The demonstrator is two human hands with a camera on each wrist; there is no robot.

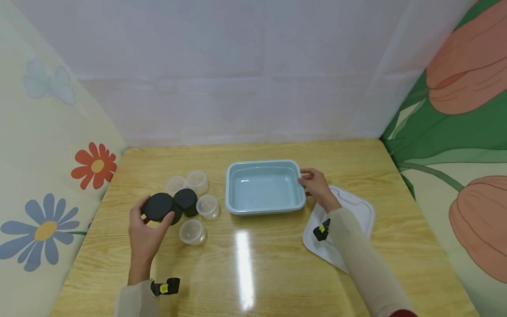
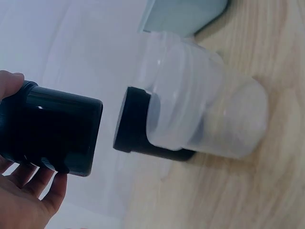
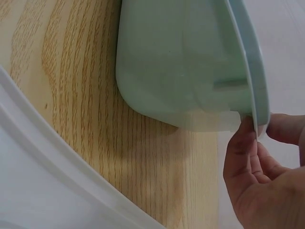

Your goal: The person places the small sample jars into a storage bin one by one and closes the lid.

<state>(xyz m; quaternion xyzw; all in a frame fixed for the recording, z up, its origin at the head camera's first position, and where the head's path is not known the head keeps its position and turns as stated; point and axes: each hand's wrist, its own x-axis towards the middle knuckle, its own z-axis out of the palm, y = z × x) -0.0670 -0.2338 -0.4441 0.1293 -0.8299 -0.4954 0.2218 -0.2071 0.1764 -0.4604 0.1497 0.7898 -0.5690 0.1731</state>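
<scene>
On the left, my left hand (image 1: pixel 145 235) grips a black jar (image 1: pixel 158 206) between thumb and fingers. The left wrist view shows this jar (image 2: pixel 59 129) as a smooth cylinder, apart from the things behind it. A second black jar (image 1: pixel 186 201) stands just right of it, among several clear plastic cups (image 1: pixel 207 206). My right hand (image 1: pixel 318 187) pinches the right rim of a light blue rectangular tub (image 1: pixel 263 210). Seen from the right wrist, the thumb and fingers (image 3: pixel 239 160) are on opposite sides of the tub's rim (image 3: pixel 257 81).
Under the right forearm lies a white lid (image 1: pixel 358 209), flat on the wooden table (image 1: pixel 277 264). A pale curtain (image 1: pixel 245 105) hangs behind the table's far edge. Panels with painted flowers (image 1: pixel 97 166) flank both sides.
</scene>
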